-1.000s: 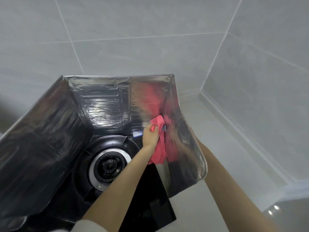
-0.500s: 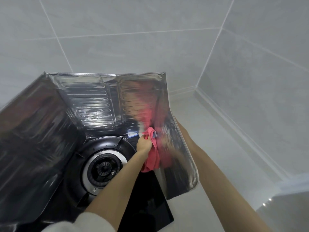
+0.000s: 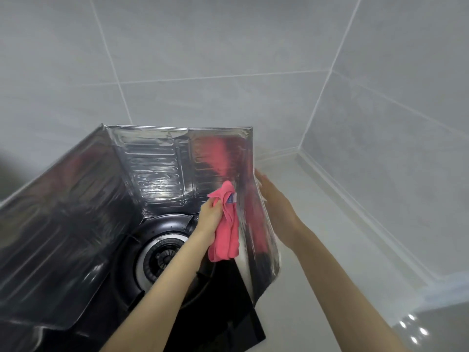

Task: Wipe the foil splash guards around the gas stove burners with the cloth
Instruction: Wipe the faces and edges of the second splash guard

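left hand fingers curled round pink cloth on foil splash guard, right hand fingers straight behind it

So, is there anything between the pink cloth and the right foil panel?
Nothing visible. The left hand holds the pink cloth against the inner face of the right foil panel; the right hand braces it from outside.

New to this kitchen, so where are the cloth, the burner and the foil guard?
cloth [image 3: 225,241]: head view, on its hanging folds.
burner [image 3: 161,260]: head view, on its dark centre.
foil guard [image 3: 157,168]: head view, on the ribbed back panel.
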Action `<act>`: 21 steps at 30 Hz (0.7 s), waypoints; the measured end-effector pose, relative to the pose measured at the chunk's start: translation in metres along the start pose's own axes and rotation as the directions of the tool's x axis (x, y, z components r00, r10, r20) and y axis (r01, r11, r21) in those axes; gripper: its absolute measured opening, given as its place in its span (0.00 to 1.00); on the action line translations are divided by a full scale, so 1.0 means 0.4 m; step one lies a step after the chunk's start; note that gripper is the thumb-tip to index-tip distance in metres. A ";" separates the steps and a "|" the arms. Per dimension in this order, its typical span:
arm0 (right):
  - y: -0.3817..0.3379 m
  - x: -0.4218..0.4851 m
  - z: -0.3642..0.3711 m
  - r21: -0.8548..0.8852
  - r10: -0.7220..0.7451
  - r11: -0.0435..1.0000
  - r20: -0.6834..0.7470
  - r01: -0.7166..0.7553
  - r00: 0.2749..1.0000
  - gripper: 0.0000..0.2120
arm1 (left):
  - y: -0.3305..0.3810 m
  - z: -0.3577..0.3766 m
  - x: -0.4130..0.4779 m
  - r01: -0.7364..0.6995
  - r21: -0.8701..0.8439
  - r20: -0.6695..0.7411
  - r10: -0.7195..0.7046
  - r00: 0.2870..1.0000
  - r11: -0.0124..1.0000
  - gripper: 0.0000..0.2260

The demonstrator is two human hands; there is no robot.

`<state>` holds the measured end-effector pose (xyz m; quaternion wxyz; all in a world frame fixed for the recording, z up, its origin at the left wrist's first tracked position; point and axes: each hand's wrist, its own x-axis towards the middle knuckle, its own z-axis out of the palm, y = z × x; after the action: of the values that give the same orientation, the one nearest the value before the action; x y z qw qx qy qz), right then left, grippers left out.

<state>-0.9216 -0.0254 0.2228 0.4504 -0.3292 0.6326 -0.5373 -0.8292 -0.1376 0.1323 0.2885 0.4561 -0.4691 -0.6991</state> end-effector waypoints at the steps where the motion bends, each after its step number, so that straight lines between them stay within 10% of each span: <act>1: -0.005 -0.005 -0.005 0.007 -0.006 1.000 0.000 0.006 1.000 0.26 | 0.032 -0.009 -0.026 -0.031 -0.023 0.014 0.032 0.999 0.999 0.07; 10: -0.172 -0.115 0.041 -0.006 -0.188 0.982 -0.130 0.189 0.974 0.08 | 0.284 -0.060 -0.216 -0.255 -0.090 0.010 0.257 0.966 0.963 0.05; 21: -0.302 -0.224 0.125 -0.078 -0.483 0.875 -0.065 0.478 0.873 0.11 | 0.483 -0.090 -0.394 -0.489 -0.098 0.084 0.497 0.864 0.867 0.08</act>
<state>-0.8496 0.0111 0.3593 0.2666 -0.4666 0.5647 -0.6263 -0.7354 -0.0965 0.3624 0.4487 0.2726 -0.5586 -0.6421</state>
